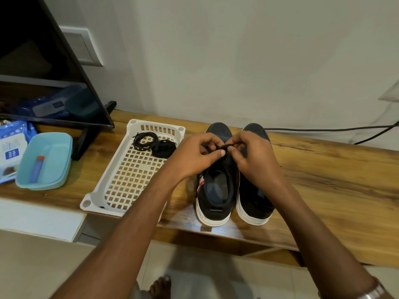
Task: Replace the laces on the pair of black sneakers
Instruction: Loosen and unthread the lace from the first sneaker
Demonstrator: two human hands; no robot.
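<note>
Standing heels-first at the counter's (323, 169) near edge, the black sneakers (218, 190) are sitting side by side while the left hand (194, 154) and right hand (250, 154) are each pinching the lace (224, 147) in a narrow grip over the left shoe; farther left, spare laces (154, 144) are lying coiled in the white basket (103, 190).

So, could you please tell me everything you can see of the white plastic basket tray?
The white plastic basket tray is shallow and rectangular, with rounded corners, a grid of square holes in its floor and slots along its far wall. It lies flat on the wooden bench, left of the black sneakers, its near edge at the bench's front edge. Two coiled bundles of black laces rest in its far end. The left forearm passes above its near right corner.
</note>
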